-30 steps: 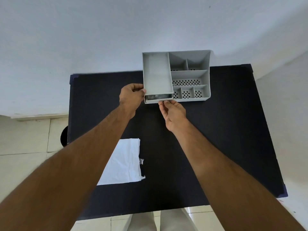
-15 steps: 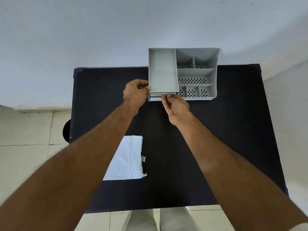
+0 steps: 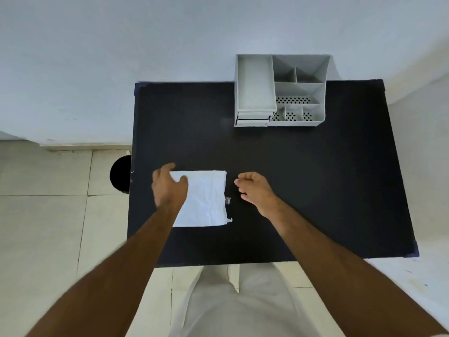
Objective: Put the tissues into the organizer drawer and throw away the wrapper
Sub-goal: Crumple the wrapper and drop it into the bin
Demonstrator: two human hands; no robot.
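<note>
One black counter (image 3: 315,190) fills the middle of the view, and on it sits one grey organizer (image 3: 279,91) at the far edge, toward the far right corner, its back overhanging that edge. Its drawers (image 3: 252,118), two stacked fronts at the near left of the organizer, look pushed in. Down on the floor, just off the counter's left edge, there's one dark round bin (image 3: 120,175).

Now the wrapper (image 3: 204,199): one white sheet, crinkled, lying flat near the counter's near-left corner, its long axis running from the near edge toward the far edge. A small torn bit sticks out at its right side.

Two hands in play. The left hand (image 3: 168,184) lies on the wrapper's far-left corner, fingers spread over it. The right hand (image 3: 255,188) hangs just right of the wrapper, loosely curled, holding nothing.
</note>
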